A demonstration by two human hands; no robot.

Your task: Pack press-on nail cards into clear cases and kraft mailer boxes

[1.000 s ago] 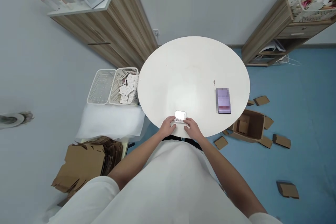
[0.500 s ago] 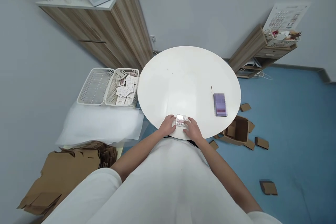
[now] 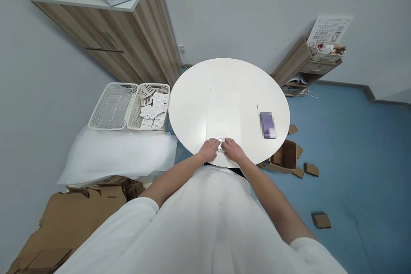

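A small clear plastic box (image 3: 221, 147) lies on the white table near its front edge, mostly covered by fingers. My left hand (image 3: 208, 150) grips its left side, fingers bent against the edge. From the other side my right hand (image 3: 233, 150) holds the box, with fingertips over its top right part. What the box contains is hardly visible between the hands. A purple rectangular object (image 3: 267, 125), blurred out in places, rests farther right on the round table (image 3: 192, 107).
Left of the table stand a white basket with printed cards (image 3: 154, 107) and another with clear plastic pieces (image 3: 115, 107). Below them lie white translucent sheets (image 3: 122, 154) and flattened cardboard (image 3: 80, 218). An open cardboard box (image 3: 285, 156) sits on the blue floor at right.
Both hands have closed in over the clear box, hiding more of it; its reddish contents showed earlier. The camera view has shifted slightly.
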